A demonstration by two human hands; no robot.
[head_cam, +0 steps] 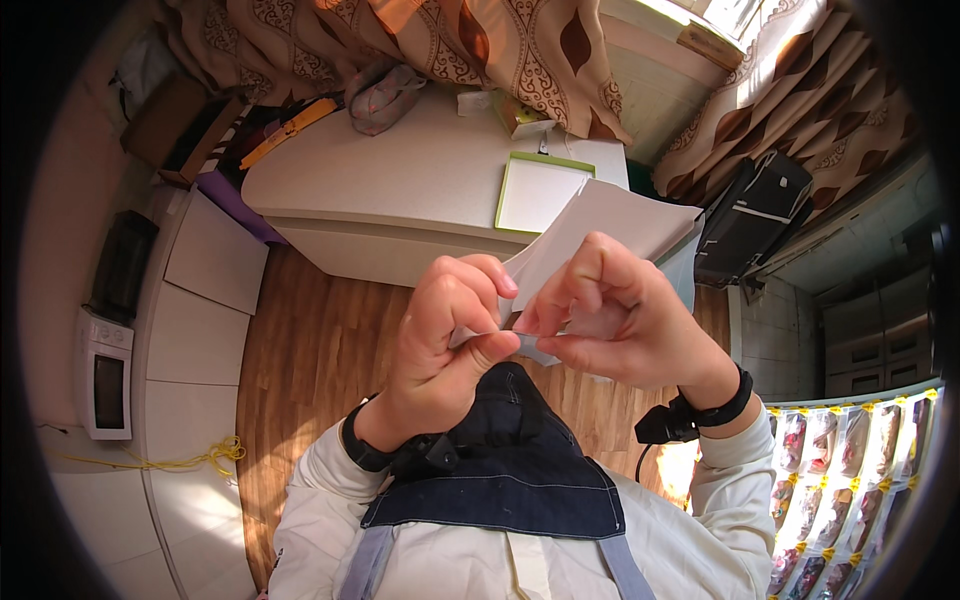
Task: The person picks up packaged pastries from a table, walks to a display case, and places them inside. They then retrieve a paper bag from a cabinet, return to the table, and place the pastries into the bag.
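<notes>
Before my chest, my left hand and my right hand meet almost fingertip to fingertip. Both pinch a thin, pale, translucent sheet between thumb and forefinger. Most of it is hidden by my fingers, so I cannot tell whether it is film or paper. Beyond my hands is a stack of white sheets, tilted, with its near edge partly covered by my right hand. Farther off, a shallow white tray with a green rim lies on a white cabinet top.
A bunched plastic bag and a small box sit at the cabinet's back. To the right are a black case and a shelf rack with clear pockets. Leftward, a microwave and yellow cord rest on low cabinets.
</notes>
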